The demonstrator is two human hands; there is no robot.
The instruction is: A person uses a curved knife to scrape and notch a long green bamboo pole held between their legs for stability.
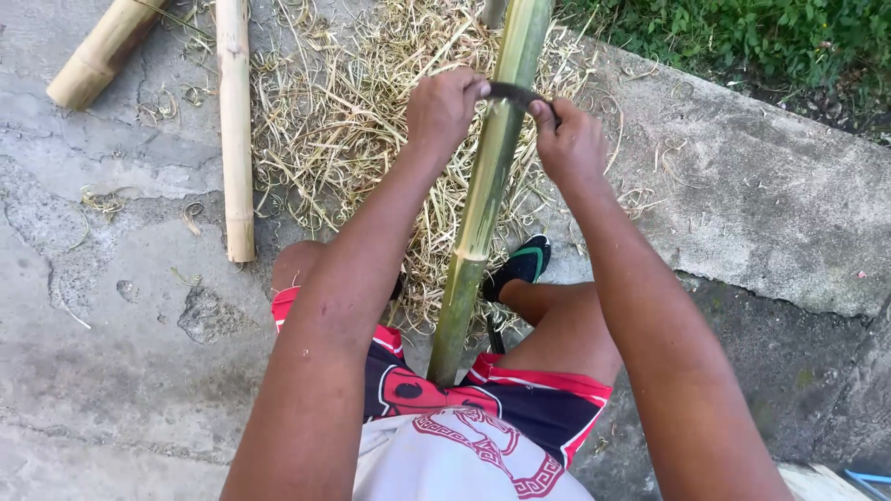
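A long green bamboo pole (483,199) runs from between my knees up and away to the top of the view. Across it lies a dark curved blade (513,91). My left hand (444,107) grips the blade's left end and my right hand (568,141) grips its right end, so the blade straddles the pole. The pole's upper part looks pale and scraped; the part below its node is greener. Both arms are stretched forward.
A heap of dry bamboo shavings (362,121) covers the concrete under the pole. Two pale dried bamboo poles (235,121) (104,51) lie to the left. My foot in a dark sandal (520,264) rests beside the pole. Green plants (770,37) grow beyond the concrete edge.
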